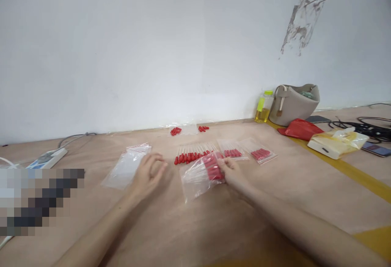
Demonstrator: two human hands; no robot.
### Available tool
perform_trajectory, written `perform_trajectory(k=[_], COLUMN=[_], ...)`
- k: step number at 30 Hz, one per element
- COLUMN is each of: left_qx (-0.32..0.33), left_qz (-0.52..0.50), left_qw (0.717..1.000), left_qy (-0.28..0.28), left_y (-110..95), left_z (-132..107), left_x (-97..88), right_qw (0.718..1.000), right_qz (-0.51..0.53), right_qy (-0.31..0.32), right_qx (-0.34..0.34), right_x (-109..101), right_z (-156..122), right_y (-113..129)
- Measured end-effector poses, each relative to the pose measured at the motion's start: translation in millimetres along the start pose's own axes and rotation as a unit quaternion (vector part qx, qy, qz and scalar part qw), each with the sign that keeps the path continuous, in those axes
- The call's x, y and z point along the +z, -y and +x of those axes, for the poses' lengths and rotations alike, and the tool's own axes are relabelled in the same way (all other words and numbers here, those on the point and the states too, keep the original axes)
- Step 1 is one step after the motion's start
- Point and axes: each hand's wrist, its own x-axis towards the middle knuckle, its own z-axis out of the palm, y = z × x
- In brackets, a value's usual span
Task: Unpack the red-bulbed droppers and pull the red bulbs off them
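Observation:
My right hand (232, 172) grips a clear plastic bag (200, 175) filled with red-tipped clear droppers, held just above the wooden surface. My left hand (148, 176) hovers beside it with fingers curled loosely and nothing in them, next to a stack of flat clear zip bags (126, 166). A loose row of red-tipped droppers (191, 155) lies just beyond both hands. Two filled bags of droppers (232, 149) (260, 153) lie to the right of that row.
Loose red caps (175, 130) lie near the wall. At the right stand a yellow-liquid bottle (264, 106), a beige bag (295, 104), a red pouch (301, 129), a yellow-white plastic bag (337, 141), cables (366, 127) and a phone (375, 149). A power strip (47, 158) lies at left.

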Motion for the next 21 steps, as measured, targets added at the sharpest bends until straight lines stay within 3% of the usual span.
perform_trajectory(k=[3, 7, 12, 16, 18, 21], left_qx=[0.032, 0.043, 0.054, 0.064, 0.050, 0.055], left_qz=[-0.088, -0.128, -0.144, -0.170, -0.178, -0.158], left_qw=[0.983, 0.959, 0.949, 0.943, 0.947, 0.958], left_qy=[0.158, 0.248, 0.276, 0.280, 0.264, 0.233], left_y=[-40, -53, -39, -37, -39, -40], left_z=[-12, -26, -29, -25, -20, -9], left_x=[14.3, 28.1, 31.3, 29.7, 31.6, 38.2], right_qw=[0.992, 0.971, 0.944, 0.926, 0.930, 0.947], right_qz=[0.058, 0.077, 0.017, 0.020, 0.026, 0.017], right_qy=[0.047, 0.105, 0.189, 0.254, 0.252, 0.203], right_qx=[0.105, 0.198, 0.271, 0.278, 0.265, 0.248], right_x=[30, 38, 24, 17, 18, 22], right_z=[-16, -20, -5, 2, 1, -2], right_y=[-13, -10, 0, 0, -2, -5])
